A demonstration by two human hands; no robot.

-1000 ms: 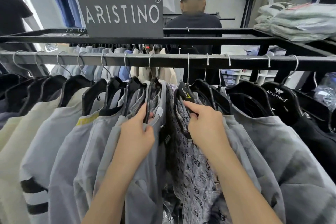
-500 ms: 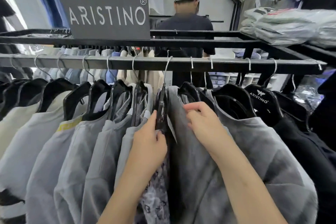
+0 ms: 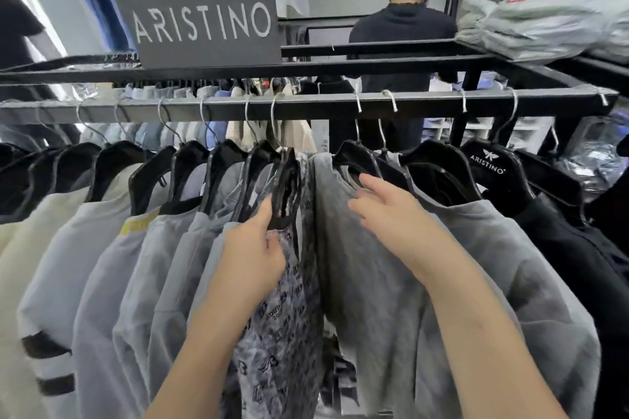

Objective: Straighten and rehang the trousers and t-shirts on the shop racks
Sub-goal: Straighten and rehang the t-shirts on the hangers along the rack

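A grey rail (image 3: 306, 109) carries a row of t-shirts on black hangers. My left hand (image 3: 252, 248) grips the black hanger (image 3: 286, 190) of a patterned grey printed t-shirt (image 3: 279, 323) in the middle of the row. My right hand (image 3: 391, 211) lies with straight fingers on the shoulder of a plain grey t-shirt (image 3: 367, 282) just to the right, near its black hanger (image 3: 357, 160). A narrow gap shows between the printed shirt and the grey one. Pale grey and cream shirts (image 3: 102, 248) hang to the left.
A grey ARISTINO sign (image 3: 200, 20) stands on the black upper frame (image 3: 374, 61). Folded bagged shirts (image 3: 544, 20) lie on the top right shelf. A person in a dark top (image 3: 401, 44) stands behind the rack. Black garments (image 3: 578, 248) hang at the right end.
The printed shirt's hanger has slid left with my left hand on it. My right hand's fingers have straightened on the grey shirt's shoulder. The view has shifted slightly.
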